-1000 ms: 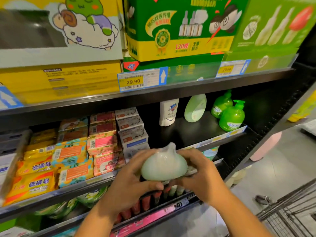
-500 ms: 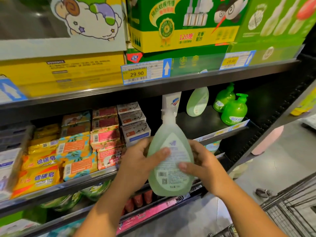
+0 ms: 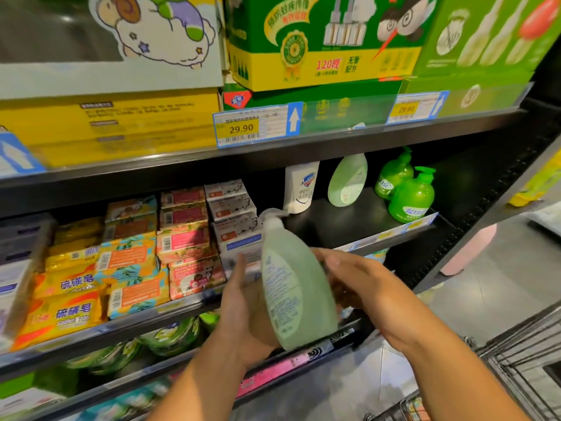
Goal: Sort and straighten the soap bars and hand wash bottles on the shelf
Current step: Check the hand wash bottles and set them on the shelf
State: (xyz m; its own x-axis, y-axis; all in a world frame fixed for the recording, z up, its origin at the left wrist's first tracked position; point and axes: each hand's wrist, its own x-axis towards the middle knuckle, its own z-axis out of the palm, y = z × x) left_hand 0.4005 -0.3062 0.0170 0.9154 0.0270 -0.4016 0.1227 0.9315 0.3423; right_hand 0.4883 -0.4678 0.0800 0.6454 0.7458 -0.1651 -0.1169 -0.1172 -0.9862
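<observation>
**Hand wash bottle held in both hands, in front of the shelf**

Far left, on the middle shelf (image 3: 331, 230): packed with soap bars (image 3: 130, 268) in yellow, orange, pink and white wrappers, stacked several high, some stacks askew.

Above these, on the upper shelf's front edge: a price tag (image 3: 252, 126) reading 29.90.

At centre, cupped from below and behind by the left hand (image 3: 243, 317), thumb up along the edge of the held bottle (image 3: 296, 293). Pale translucent green, teardrop-shaped, topped by a white pump with the spout pointing right. Printed label turned toward the left. Roughly upright with a slight tilt, in the air just in front of the shelf edge, resting on no shelf.

Clasped on the other side by the right hand (image 3: 361, 284), fingers curled round it, tips probably behind the bottle and out of sight. Hands close together, only the bottle between them.

Further right, standing toward the back of the dark shelf: a white bottle (image 3: 300, 189), then a pale green bottle (image 3: 347, 182) of the same look as the held one. Then two bright green pump bottles (image 3: 411, 199), one in front of the other, near the right end.

Bottom right corner: part of a wire cart (image 3: 516, 360).
</observation>
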